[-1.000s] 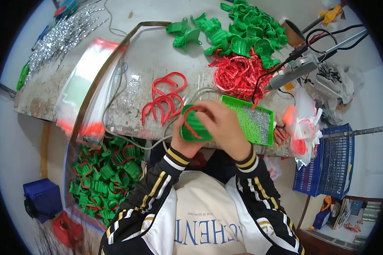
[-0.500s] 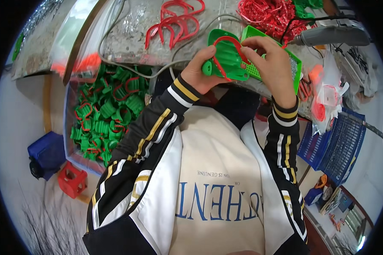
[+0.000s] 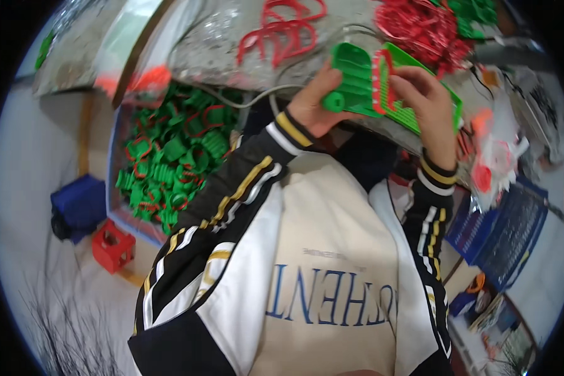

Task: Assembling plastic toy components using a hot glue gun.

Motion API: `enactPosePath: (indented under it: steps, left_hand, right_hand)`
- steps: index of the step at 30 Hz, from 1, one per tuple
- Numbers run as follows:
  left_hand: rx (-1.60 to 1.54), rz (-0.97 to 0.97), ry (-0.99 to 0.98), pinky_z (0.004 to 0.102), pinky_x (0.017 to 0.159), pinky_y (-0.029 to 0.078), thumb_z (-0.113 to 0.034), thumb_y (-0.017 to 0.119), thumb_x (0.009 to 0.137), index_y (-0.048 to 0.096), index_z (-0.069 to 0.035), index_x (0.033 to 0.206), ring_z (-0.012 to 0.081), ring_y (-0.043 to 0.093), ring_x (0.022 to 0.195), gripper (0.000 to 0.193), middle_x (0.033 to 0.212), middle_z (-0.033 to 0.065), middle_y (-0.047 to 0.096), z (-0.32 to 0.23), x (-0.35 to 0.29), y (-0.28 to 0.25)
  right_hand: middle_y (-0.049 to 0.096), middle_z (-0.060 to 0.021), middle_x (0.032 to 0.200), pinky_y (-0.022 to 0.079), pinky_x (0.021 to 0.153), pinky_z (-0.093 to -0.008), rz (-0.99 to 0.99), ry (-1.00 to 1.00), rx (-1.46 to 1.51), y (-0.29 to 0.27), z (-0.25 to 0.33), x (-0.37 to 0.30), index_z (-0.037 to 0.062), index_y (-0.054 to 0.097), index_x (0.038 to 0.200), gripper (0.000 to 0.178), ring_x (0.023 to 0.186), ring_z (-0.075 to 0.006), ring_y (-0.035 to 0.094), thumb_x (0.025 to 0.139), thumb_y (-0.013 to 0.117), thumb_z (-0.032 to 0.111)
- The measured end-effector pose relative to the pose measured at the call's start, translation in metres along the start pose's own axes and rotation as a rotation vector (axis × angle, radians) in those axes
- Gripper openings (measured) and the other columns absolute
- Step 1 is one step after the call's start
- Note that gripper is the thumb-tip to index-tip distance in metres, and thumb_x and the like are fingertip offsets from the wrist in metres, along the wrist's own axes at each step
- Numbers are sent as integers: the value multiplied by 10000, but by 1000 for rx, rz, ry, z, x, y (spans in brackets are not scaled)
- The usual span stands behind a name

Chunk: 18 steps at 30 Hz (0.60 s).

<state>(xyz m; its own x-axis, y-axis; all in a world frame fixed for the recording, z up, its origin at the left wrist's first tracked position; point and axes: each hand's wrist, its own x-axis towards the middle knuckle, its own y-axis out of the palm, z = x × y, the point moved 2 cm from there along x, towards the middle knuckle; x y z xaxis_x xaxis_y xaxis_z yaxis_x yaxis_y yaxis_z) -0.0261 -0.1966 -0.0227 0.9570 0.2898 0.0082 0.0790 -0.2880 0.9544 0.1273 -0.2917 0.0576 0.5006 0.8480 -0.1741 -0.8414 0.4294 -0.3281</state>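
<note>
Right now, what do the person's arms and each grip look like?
Left sleeve and right sleeve: long, black, with gold and white stripes running lengthwise. Left cuff and right cuff: black, snug, ringed by one gold and one white band, gold nearer the hand. Left grip and right grip: bare five-fingered hands, no gloves. No cables on either arm.

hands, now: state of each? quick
Left hand: closed, holding the green plastic piece by its left side.
Right hand: closed, fingers pinching the curved red strip.
</note>
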Motion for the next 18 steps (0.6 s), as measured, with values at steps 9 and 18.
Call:
enactPosePath:
  steps: [9, 18]
  left_hand:
    - [74, -14, -23, 498, 947, 445, -339, 576, 905, 338, -173, 1361, 242, 512, 1173, 541, 1286, 76, 491, 5, 6, 1]
    - [85, -5, -17, 456, 927, 473, -302, 575, 914, 289, -165, 1398, 231, 520, 1166, 579, 1295, 77, 483, 13, 9, 0]
  right_hand:
    - [650, -25, 847, 452, 677, -209, -58, 32, 176, 4, -18, -9, -23, 639, 985, 182, 742, -73, 580, 869, 629, 117]
    - [663, -45, 849, 487, 694, -215, -157, -3, 142, 6, -25, -7, -45, 643, 960, 173, 739, -85, 605, 849, 647, 88]
